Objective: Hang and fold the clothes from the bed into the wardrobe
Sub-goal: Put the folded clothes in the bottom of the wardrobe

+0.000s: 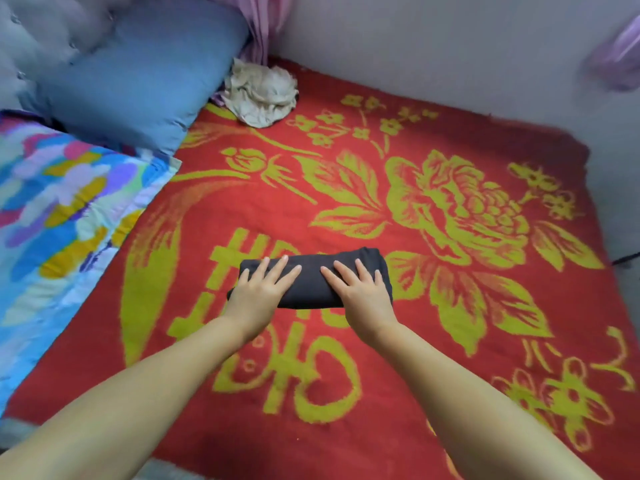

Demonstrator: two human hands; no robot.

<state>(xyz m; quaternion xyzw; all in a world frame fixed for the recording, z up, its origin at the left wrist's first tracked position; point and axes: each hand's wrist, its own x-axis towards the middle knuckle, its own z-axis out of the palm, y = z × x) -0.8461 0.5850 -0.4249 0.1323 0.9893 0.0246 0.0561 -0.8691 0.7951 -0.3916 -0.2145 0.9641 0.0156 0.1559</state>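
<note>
A dark grey garment [313, 271], folded into a narrow bundle, lies across the middle of the red blanket [433, 306] with yellow flowers. My left hand [263, 289] presses flat on its left half, fingers straight and spread. My right hand [360, 289] lies flat on its right half in the same way. A crumpled beige garment [263, 91] sits at the far edge of the bed, near the wall corner. The wardrobe is out of view.
A blue pillow [138, 74] leans on the grey tufted headboard [45, 29] at the upper left. A multicoloured quilt [59, 220] covers the left side of the bed. A grey wall [450, 46] runs behind, with pink curtain [263, 26] in the corner.
</note>
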